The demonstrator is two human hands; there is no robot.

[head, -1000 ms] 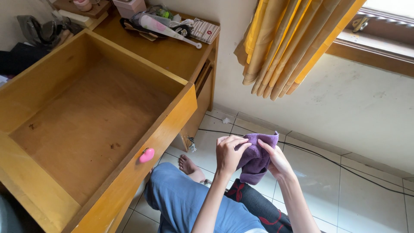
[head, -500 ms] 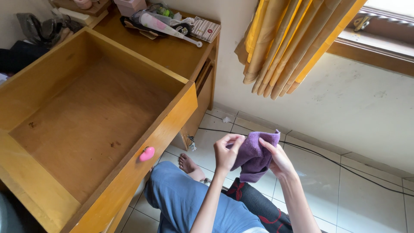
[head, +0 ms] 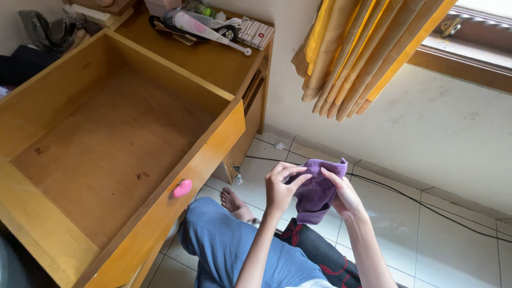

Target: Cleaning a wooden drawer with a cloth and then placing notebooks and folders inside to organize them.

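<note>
Here, taking the wide wooden drawer (head: 106,144) as landmark, it stands pulled out and bare inside, a pink knob (head: 182,188) on its front board, and beyond its far edge the surface (head: 213,61) carries a clutter of small items, among them a white-and-pink tube (head: 205,31) and a striped pouch (head: 255,33). To the right of the drawer, above the tiled floor (head: 437,234), the left hand (head: 281,189) and the right hand (head: 344,194) each have a grip closed on a purple cloth (head: 316,191), which hangs bunched between them, pinched near its upper edge. Farther right of the drawer and higher up, yellow curtains (head: 357,53) hang against the pale wall (head: 442,133), and a black cable (head: 405,198) runs along the floor near its foot.
</note>
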